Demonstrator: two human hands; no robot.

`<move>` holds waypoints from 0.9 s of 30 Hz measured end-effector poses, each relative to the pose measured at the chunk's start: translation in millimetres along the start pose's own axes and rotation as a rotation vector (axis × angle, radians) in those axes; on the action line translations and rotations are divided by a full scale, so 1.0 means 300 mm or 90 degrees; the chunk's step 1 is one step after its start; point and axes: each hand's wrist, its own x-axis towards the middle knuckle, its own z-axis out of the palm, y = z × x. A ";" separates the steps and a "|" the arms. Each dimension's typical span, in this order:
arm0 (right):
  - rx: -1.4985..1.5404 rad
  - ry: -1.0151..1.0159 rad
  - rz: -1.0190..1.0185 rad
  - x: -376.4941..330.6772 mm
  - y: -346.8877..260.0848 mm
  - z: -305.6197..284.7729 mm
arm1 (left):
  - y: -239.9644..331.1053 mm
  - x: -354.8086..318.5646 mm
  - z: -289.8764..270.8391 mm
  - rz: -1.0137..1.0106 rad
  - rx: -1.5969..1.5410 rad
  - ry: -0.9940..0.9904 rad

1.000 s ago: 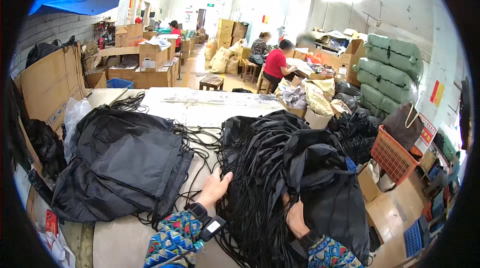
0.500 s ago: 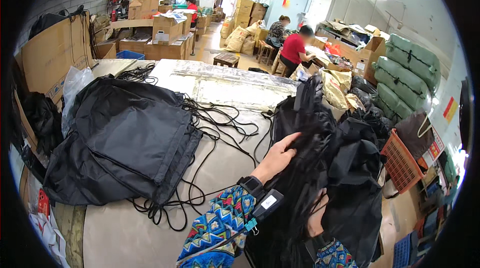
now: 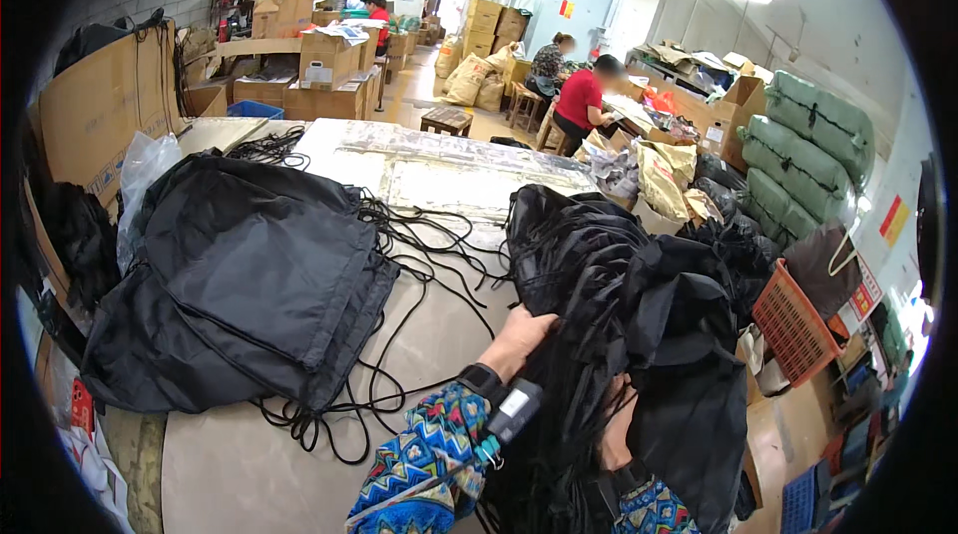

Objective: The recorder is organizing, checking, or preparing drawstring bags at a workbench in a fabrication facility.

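From where I stand, left of the left hand, one pile of black bags (image 3: 259,284) lies flat and looks done, cords (image 3: 428,279) trailing handward. The left hand (image 3: 521,336) touches the bunched bags (image 3: 589,265) ahead, not yet flattened; I can't tell if it grips. The right hand (image 3: 618,422) sits among their folds, grip equally unclear.
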 end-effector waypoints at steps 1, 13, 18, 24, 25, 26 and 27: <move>-0.006 -0.003 -0.002 -0.001 0.042 -0.017 | 0.011 -0.029 0.039 0.131 0.069 0.005; -0.091 -0.244 -0.231 0.002 0.785 -2.022 | 0.383 -0.878 0.019 0.236 0.475 0.119; 0.101 -0.357 -0.166 -0.422 1.040 -1.102 | 0.211 -1.329 0.239 -0.061 0.316 0.374; 0.125 -0.581 -0.142 -0.882 0.119 -0.027 | 0.019 -1.801 0.049 -0.201 -0.039 0.527; 0.132 -0.614 -0.136 -0.923 0.110 -0.033 | 0.038 -1.835 0.040 -0.201 -0.041 0.534; 0.149 -0.637 -0.134 -0.826 -0.003 -0.128 | 0.053 -1.881 0.030 -0.138 0.011 0.519; 0.187 -0.682 -0.109 -0.827 -0.210 -0.089 | 0.058 -1.921 0.021 -0.075 0.064 0.496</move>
